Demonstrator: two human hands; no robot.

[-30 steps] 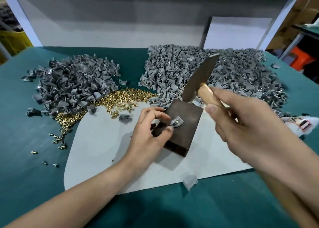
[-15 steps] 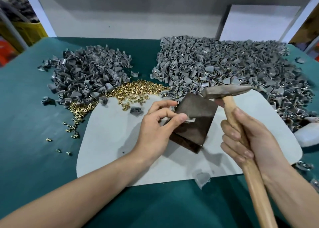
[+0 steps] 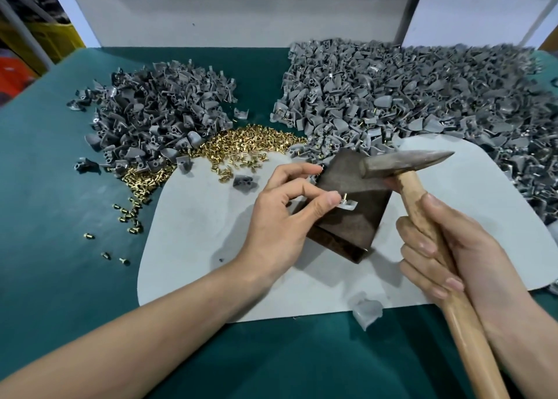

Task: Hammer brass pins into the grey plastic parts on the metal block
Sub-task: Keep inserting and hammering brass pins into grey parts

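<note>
On a pale mat (image 3: 196, 217) at the middle of the green desk (image 3: 60, 217), a dark rectangular metal block (image 3: 353, 229) carries one small grey plastic part (image 3: 351, 206) with a short brass pin (image 3: 344, 197) standing proud, not yet driven. The left hand (image 3: 280, 214) pinches that part with its fingertips; the right hand (image 3: 444, 253) grips a wooden-handled steel hammer (image 3: 404, 161), whose head is poised over the block's far edge. The big heap of pinned grey parts (image 3: 407, 96) at the far right corner suggests much is done. The heap of unpinned grey parts (image 3: 157, 114) at the far left and the loose brass pins (image 3: 241, 144) remain.

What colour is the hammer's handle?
Pale tan wood; the hammer handle shows best in the head view.
</note>
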